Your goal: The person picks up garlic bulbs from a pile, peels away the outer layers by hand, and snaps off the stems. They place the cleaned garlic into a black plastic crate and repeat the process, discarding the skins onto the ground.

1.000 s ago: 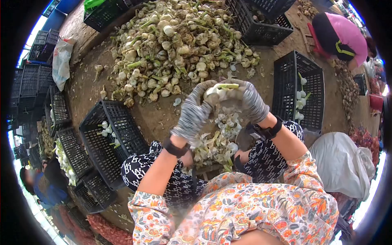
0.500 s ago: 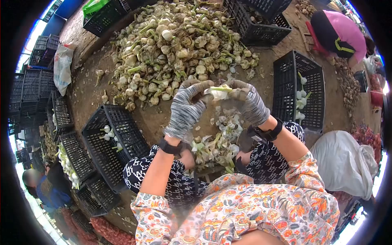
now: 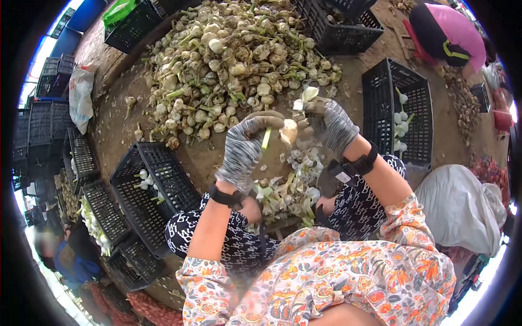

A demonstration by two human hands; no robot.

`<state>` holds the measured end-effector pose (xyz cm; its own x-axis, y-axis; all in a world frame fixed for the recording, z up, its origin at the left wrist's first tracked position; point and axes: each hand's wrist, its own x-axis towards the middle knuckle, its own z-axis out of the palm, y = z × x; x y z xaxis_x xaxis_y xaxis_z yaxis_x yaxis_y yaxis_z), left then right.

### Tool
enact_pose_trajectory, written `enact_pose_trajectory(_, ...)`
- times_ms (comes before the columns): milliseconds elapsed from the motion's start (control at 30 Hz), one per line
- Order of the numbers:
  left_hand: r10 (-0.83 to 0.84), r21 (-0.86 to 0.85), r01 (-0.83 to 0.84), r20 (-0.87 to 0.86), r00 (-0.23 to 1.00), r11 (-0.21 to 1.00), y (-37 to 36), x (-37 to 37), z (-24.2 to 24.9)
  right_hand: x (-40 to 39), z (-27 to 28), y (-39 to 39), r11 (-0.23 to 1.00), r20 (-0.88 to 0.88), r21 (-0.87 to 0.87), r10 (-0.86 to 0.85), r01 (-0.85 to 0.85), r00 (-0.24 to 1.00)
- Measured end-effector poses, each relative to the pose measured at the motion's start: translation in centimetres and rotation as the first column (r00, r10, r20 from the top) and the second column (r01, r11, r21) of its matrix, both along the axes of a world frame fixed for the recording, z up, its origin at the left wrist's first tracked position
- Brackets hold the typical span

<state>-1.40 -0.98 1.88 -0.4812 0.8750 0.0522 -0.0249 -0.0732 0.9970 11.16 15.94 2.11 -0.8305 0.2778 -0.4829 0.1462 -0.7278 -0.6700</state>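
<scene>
My left hand (image 3: 246, 142), in a grey knit glove with dark fingers, is closed on a garlic bulb (image 3: 289, 132) whose green stem points down beside the fingers. To its right my right hand (image 3: 334, 123), gloved alike, pinches a pale piece of peeled garlic skin (image 3: 309, 94) at its fingertips. The hands are slightly apart, in front of a large pile of garlic (image 3: 228, 62). Below them, loose peelings (image 3: 291, 187) lie between my knees.
Black crates stand at the left (image 3: 155, 187) and right (image 3: 401, 108), each with several white bulbs. More crates (image 3: 340, 32) are at the top. A person in pink (image 3: 454, 35) bends at upper right, another in blue (image 3: 73, 255) sits lower left. A white sack (image 3: 461, 209) lies right.
My hands have moved a little apart. The bulb has turned, its stem now pointing down by my left hand, and a piece of skin has come away in my right fingers.
</scene>
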Motion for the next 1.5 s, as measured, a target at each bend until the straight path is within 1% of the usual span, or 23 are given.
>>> enact_pose_trajectory(67, 0.110, -0.097, -0.101, 0.101, 0.989, 0.990, 0.1, 0.4, 0.4, -0.4, 0.0, -0.1, 0.872, 0.140, 0.479, 0.039, -0.102, 0.989)
enact_pose_trajectory(133, 0.201, -0.141, -0.182, 0.138, 0.970, 0.973, 0.1, 0.4, 0.5, -0.2, 0.5, -1.1, 0.559, 0.038, 0.828, 0.012, -0.039, 0.999)
enact_pose_trajectory(200, 0.260, -0.134, -0.243, 0.129, 0.957, 0.961, 0.0, 0.5, -0.3, 0.2, 1.2, -2.5, 0.130, -0.063, 0.990, 0.037, 0.058, 0.997)
enact_pose_trajectory(267, 0.269, -0.107, -0.267, -0.001, 0.963, 0.958, 0.1, 1.0, -0.6, -0.2, 0.9, -3.3, 0.033, -0.153, 0.988, 0.070, 0.151, 0.986)
enact_pose_trajectory(367, 0.229, -0.057, -0.268, -0.369, 0.901, 0.962, 0.1, 1.9, 1.1, -0.1, 0.8, -2.9, 0.001, -0.136, 0.991, 0.151, 0.137, 0.979)
enact_pose_trajectory(467, 0.160, 0.002, -0.170, -0.344, 0.925, 0.985, 0.1, 1.1, 0.7, -0.2, -0.3, -1.7, 0.245, -0.096, 0.964, -0.045, 0.104, 0.994)
enact_pose_trajectory(500, 0.137, 0.082, -0.121, -0.219, 0.966, 0.989, 0.1, 1.2, 0.6, -0.4, -0.6, -1.1, 0.157, -0.088, 0.983, -0.050, 0.095, 0.995)
enact_pose_trajectory(600, 0.211, -0.068, -0.199, 0.335, 0.918, 0.978, -0.3, 1.3, 1.0, 0.6, -2.2, -0.1, 0.380, -0.063, 0.924, 0.261, -0.043, 0.963)
enact_pose_trajectory(633, 0.231, -0.088, -0.217, 0.503, 0.833, 0.972, -0.4, 1.0, 0.8, 1.1, 0.4, -0.6, 0.793, -0.048, 0.509, 0.416, -0.337, 0.908)
enact_pose_trajectory(733, 0.212, -0.036, -0.242, 0.620, 0.756, 0.970, -0.6, 0.2, -2.0, 2.7, -0.1, 1.3, 0.699, -0.451, 0.712, 0.392, 0.059, 0.802)
enact_pose_trajectory(833, 0.295, -0.101, -0.313, 0.679, 0.673, 0.944, -0.7, 0.3, -2.5, 2.2, 1.6, 3.0, 0.565, -0.171, 0.823, 0.336, -0.053, 0.926)
enact_pose_trajectory(900, 0.337, -0.173, -0.304, 0.678, 0.653, 0.937, -1.1, 0.0, -2.7, 1.1, 3.3, 2.6, 0.636, 0.111, 0.703, 0.344, -0.318, 0.932)
enact_pose_trajectory(933, 0.390, -0.219, -0.333, 0.659, 0.642, 0.917, -1.3, -0.2, -2.9, 0.8, 1.0, 1.7, 0.411, 0.303, 0.810, 0.315, -0.417, 0.899)
enact_pose_trajectory(967, 0.445, -0.265, -0.364, 0.638, 0.628, 0.893, -1.5, -0.4, -3.3, 1.0, -1.3, 1.1, 0.008, 0.432, 0.894, 0.255, -0.449, 0.865)
enact_pose_trajectory(1033, 0.494, -0.244, -0.442, 0.587, 0.641, 0.863, -2.5, -0.4, -2.3, 1.1, -5.4, 0.3, -0.387, 0.614, 0.765, 0.194, -0.515, 0.765)
enact_pose_trajectory(1100, 0.611, -0.285, -0.566, 0.573, 0.547, 0.774, -4.5, -2.0, -3.4, 0.2, -8.7, 0.6, -0.384, 0.756, 0.653, 0.279, -0.653, 0.592)
enact_pose_trajectory(1200, 0.709, -0.363, -0.720, 0.660, 0.249, 0.591, -10.6, -5.6, -5.2, -2.1, -11.1, 0.5, -0.367, 0.737, 0.672, 0.243, -0.643, 0.631)
enact_pose_trajectory(1233, 0.734, -0.297, -0.764, 0.602, 0.315, 0.572, -14.0, -6.9, -7.2, -3.0, -11.9, 0.9, -0.213, 0.767, 0.635, 0.290, -0.742, 0.573)
enact_pose_trajectory(1267, 0.756, -0.225, -0.799, 0.536, 0.376, 0.557, -17.8, -8.4, -9.0, -3.8, -12.5, 1.1, -0.187, 0.784, 0.615, 0.252, -0.766, 0.568)
enact_pose_trajectory(1333, 0.569, -0.172, -0.930, 0.821, 0.047, 0.325, -24.9, -11.7, -10.2, -5.4, -14.1, 1.7, -0.133, 0.819, 0.570, 0.172, -0.811, 0.547)
enact_pose_trajectory(1400, 0.396, -0.334, -0.940, 0.874, -0.280, 0.074, -26.6, -12.4, -5.9, -6.5, -19.0, 3.3, -0.362, 0.891, 0.453, 0.197, -0.815, 0.408)
enact_pose_trajectory(1433, 0.456, -0.366, -0.931, 0.828, -0.328, -0.004, -23.7, -11.1, -1.7, -6.0, -22.6, 4.7, -0.456, 0.888, 0.456, 0.179, -0.764, 0.423)
enact_pose_trajectory(1500, 0.512, -0.310, -0.943, 0.833, -0.208, 0.122, -24.6, -11.7, -3.3, -4.4, -30.6, 7.6, -0.502, 0.811, 0.539, 0.092, -0.676, 0.578)
